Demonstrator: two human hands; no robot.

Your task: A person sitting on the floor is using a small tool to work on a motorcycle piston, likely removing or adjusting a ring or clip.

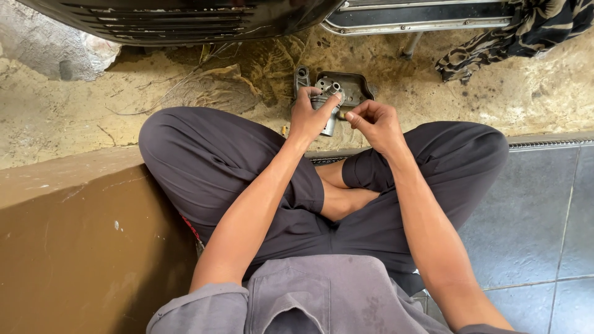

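Observation:
I sit cross-legged on the ground in dark grey trousers. My left hand (311, 114) grips a small grey metal engine part (328, 105), a cylinder with a block-shaped head that has round holes on top. My right hand (373, 120) is just to its right, fingers curled, with thumb and forefinger pinched together near the part; whether something tiny sits between them cannot be made out. Both hands hover above my knees, in front of a dark metal bracket (349, 86) lying on the dirt.
The black underside of a vehicle (179, 18) with a chrome-edged footboard (421, 15) spans the top. A patterned cloth (520, 34) hangs at the top right. Sandy, oil-stained ground lies ahead, a brown concrete step (74, 247) on my left, grey floor tiles (544, 216) on my right.

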